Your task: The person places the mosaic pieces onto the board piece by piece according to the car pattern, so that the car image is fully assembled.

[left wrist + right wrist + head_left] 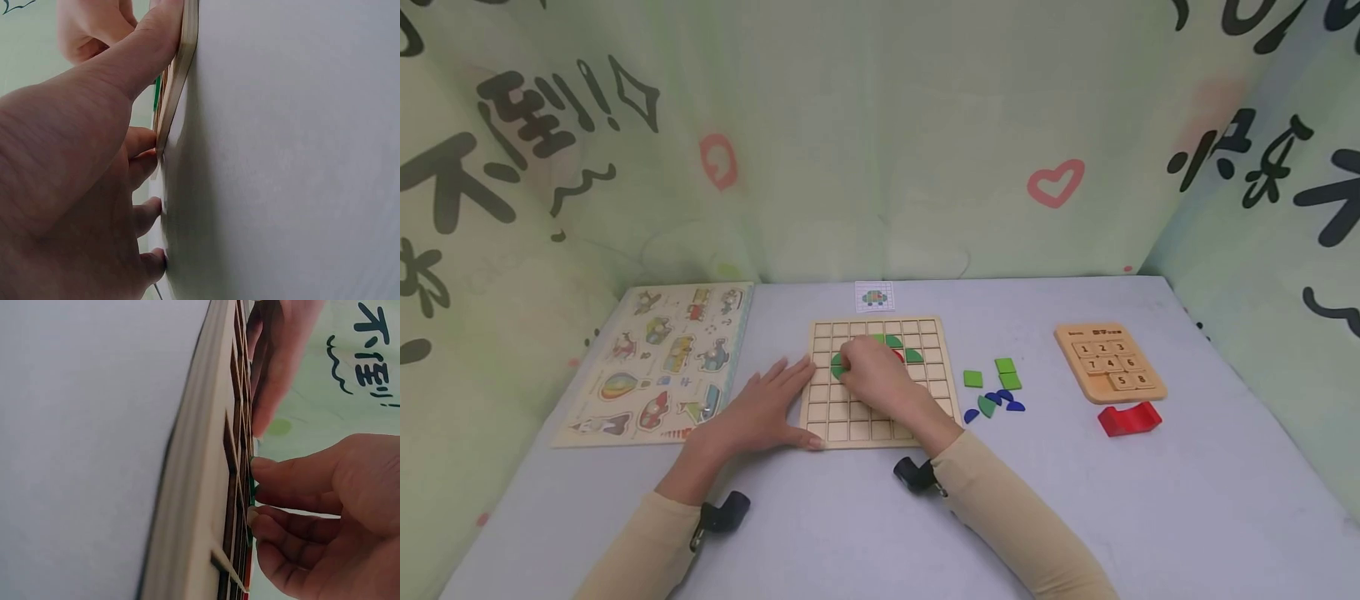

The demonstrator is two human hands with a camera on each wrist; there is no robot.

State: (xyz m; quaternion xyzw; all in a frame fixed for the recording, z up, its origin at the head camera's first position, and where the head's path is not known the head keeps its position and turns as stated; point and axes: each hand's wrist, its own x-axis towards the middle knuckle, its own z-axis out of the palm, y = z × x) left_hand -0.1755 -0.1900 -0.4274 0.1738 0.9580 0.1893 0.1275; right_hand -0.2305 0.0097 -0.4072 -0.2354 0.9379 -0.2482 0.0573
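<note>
A wooden grid board [847,431] lies in the middle of the white table. My left hand [756,414] is spread at its left side, the thumb on the near left corner and fingertips along the edge. Over the board, my right hand [880,377] has curled fingers and pinches a green piece [252,487] low at the grid, its outline mostly hidden. Beside those fingertips sits a green rounded piece [837,367]. Farther right on the grid are green rounded pieces [913,356], a light green one [878,338] and a red bit, partly covered by the hand.
Right of the board lie light green squares [973,379], blue half-rounds [1016,407] and a green piece [987,406]. A pattern card [874,297] is behind the board. A picture puzzle [647,358] lies left; a number puzzle [1111,362] and red block [1130,419] are right.
</note>
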